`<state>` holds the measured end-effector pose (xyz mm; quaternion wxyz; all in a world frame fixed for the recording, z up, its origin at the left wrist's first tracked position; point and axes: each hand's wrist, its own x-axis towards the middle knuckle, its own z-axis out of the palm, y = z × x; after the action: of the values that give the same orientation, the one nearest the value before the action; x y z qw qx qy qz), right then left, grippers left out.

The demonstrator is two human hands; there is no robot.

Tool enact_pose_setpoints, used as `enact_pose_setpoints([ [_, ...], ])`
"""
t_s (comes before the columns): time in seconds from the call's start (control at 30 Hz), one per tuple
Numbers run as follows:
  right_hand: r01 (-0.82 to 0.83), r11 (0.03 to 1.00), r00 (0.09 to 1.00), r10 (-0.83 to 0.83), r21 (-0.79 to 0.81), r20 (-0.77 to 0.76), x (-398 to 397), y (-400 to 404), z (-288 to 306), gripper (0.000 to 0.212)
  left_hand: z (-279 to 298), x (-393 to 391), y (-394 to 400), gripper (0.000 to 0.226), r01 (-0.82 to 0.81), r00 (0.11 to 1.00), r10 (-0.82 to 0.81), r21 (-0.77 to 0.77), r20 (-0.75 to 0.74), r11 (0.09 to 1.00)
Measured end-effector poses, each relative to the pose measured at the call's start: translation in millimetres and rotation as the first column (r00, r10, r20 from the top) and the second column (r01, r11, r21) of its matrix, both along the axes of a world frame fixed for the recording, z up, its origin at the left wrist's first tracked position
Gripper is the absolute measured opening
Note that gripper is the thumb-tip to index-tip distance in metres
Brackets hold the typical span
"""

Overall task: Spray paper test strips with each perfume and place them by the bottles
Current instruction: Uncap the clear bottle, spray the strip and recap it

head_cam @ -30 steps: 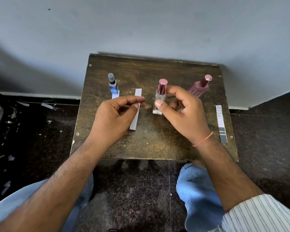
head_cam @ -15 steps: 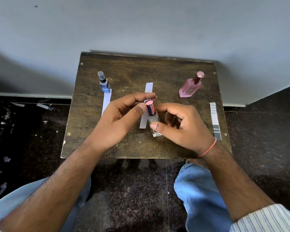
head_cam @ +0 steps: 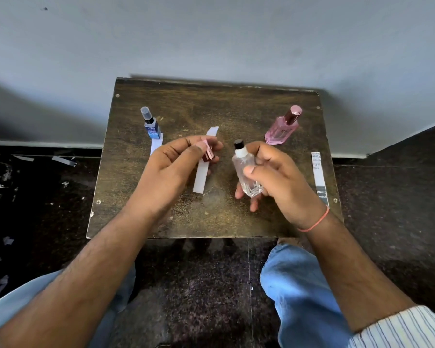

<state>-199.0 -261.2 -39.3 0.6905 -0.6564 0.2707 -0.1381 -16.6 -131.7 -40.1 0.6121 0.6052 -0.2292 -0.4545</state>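
My right hand (head_cam: 279, 177) grips a small clear perfume bottle (head_cam: 246, 175) above the table's middle; its black spray nozzle is bare. My left hand (head_cam: 171, 169) pinches the bottle's pink cap (head_cam: 207, 153), pulled off and held to the left of the bottle. A white paper strip (head_cam: 202, 175) lies on the table under my left fingers. A blue bottle (head_cam: 151, 124) stands at the back left with a white strip (head_cam: 156, 145) at its foot. A pink bottle (head_cam: 284, 126) stands at the back right. A printed strip (head_cam: 318, 172) lies by the right edge.
The small brown wooden table (head_cam: 211, 217) stands against a grey wall. Dark floor with paper scraps (head_cam: 63, 160) lies to the left. My knees in blue jeans sit below the table's front edge.
My right hand lifted the clear bottle off the table toward me. My left hand pulled the pink cap off it, and the two hands moved apart.
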Motion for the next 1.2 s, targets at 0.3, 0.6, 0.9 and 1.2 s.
enact_pose_setpoints([
  [0.3, 0.274, 0.95, 0.958, -0.255, 0.151, -0.132, 19.0, 6.5, 3.7, 0.015, -1.8, -1.4, 8.8, 0.026, 0.165, 0.982, -0.165, 0.004, 0.09, 0.986],
  [0.6, 0.314, 0.938, 0.939, -0.284, 0.146, -0.196, 28.6, 14.2, 8.0, 0.015, 0.0, 3.4, 16.8, 0.025, 0.251, 0.957, -0.244, -0.022, 0.16, 0.968],
  [0.9, 0.3, 0.92, 0.94, -0.239, 0.254, -0.245, 36.5, 15.1, 6.4, 0.016, 2.9, 7.2, 22.3, 0.022, 0.292, 0.924, -0.286, 0.015, 0.254, 0.956],
  [1.2, 0.313, 0.912, 0.945, -0.271, 0.266, -0.181, 36.5, 12.1, 8.0, 0.015, 9.0, 12.2, 14.0, 0.037, 0.099, 0.974, -0.073, 0.117, -0.213, 0.988],
])
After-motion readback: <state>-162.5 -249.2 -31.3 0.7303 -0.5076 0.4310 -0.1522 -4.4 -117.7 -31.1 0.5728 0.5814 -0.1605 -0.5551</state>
